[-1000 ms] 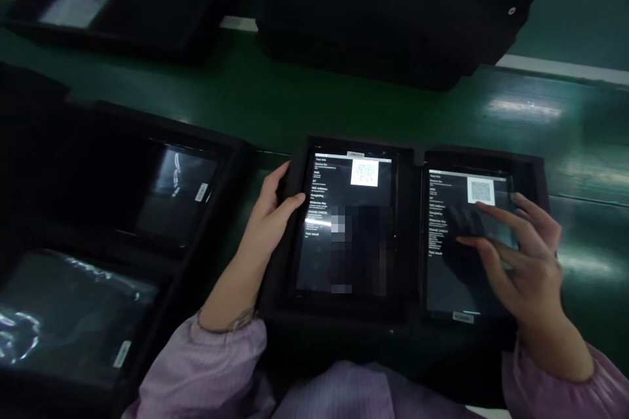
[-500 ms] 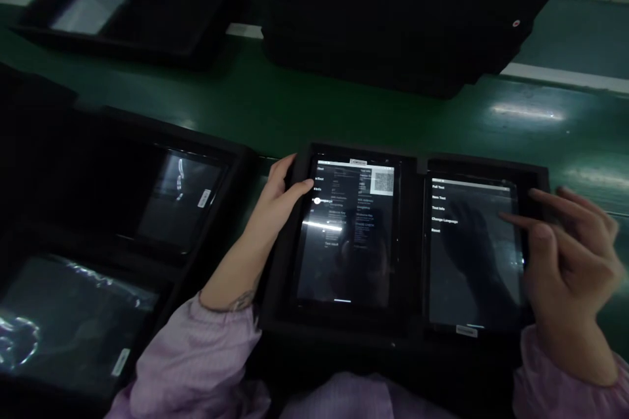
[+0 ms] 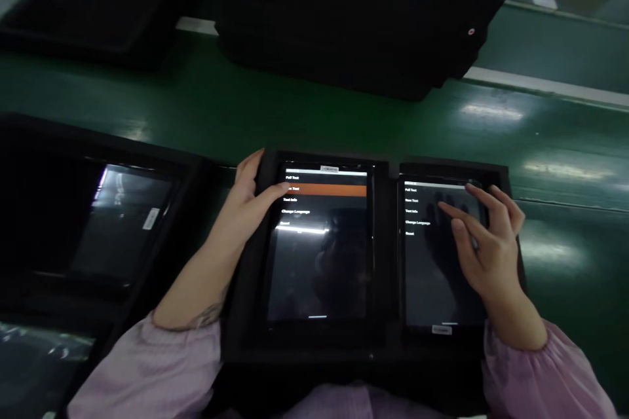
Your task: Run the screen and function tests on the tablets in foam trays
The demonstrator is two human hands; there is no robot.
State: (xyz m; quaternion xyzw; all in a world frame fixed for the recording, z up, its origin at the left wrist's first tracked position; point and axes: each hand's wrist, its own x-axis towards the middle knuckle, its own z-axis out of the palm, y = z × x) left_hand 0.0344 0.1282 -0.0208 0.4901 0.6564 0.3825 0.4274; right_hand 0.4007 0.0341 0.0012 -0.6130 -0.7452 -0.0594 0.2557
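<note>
A black tray (image 3: 393,275) holds two tablets side by side in separate compartments. My left hand (image 3: 236,209) grips the tray's left edge, fingers along the outer side, thumb on the left tablet (image 3: 319,268). This tablet shows a text menu with one line, by the thumb, lit orange. My right hand (image 3: 491,242) hovers over the right side of the right tablet (image 3: 422,275), fingers spread and index finger pointing at the screen. Whether that fingertip touches the glass I cannot tell. The right tablet shows a similar menu, with no line lit.
To the left stands another black tray (image 3: 171,209) with tablets (image 3: 118,229) under shiny film. A black tray (image 3: 132,46) lies at the back left. A large black covered bulk (image 3: 344,26) stands behind on the green work surface (image 3: 304,118).
The left tablet's screen switched from overlapping info text and a square code to the menu with an orange line. My right hand moved left over the right tablet. The view shifted right.
</note>
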